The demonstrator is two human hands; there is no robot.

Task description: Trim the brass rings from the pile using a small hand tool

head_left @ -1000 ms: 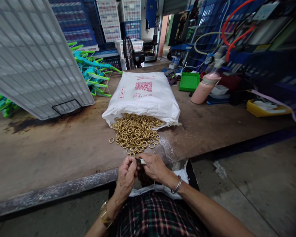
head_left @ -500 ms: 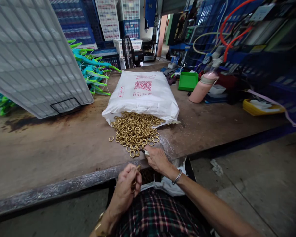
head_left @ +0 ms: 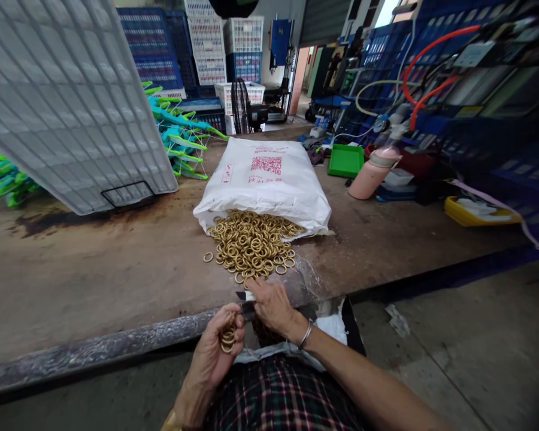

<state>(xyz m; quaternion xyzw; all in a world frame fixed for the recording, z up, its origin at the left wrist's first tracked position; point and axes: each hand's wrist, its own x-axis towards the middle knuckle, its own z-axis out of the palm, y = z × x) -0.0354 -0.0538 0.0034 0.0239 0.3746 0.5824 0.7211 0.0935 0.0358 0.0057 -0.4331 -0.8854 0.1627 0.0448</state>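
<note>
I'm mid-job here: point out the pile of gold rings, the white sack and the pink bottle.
Pile of gold rings (head_left: 252, 246): head view, middle of the heap.
White sack (head_left: 269, 187): head view, top face, below the printed code.
Pink bottle (head_left: 370, 178): head view, middle of its body.

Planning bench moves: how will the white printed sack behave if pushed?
The white printed sack likely flexes: its mouth is creased. Probably heavy: it bulges behind metallic-looking rings. Pushing may spill more: rings already heap outside.

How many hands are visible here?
2: the left hand, holding golden rings near the table's edge; the right hand, at the near end of the ring pile.
</note>
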